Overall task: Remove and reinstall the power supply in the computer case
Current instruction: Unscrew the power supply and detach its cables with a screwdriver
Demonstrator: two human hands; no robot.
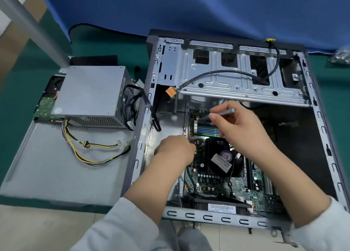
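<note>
The grey power supply (91, 95) lies outside the computer case (320, 121), on the removed side panel (56, 171) to the left, its yellow and black cables (89, 146) trailing over the panel. The case lies open on its side with the motherboard (214, 180) and black CPU fan (217, 156) exposed. My right hand (240, 129) grips a slim grey screwdriver (223, 112), tip down at the board's upper left corner. My left hand (176, 152) reaches inside the case with fingers curled at the board's left edge; what they hold is hidden.
A hard drive (47, 103) lies partly under the power supply. A hinged metal drive cage (236, 74) spans the case's top, with a black cable and an orange connector (170, 92). A grey pole (32, 27) slants at upper left. Blue cloth covers the back; a bag of screws (341, 56) lies far right.
</note>
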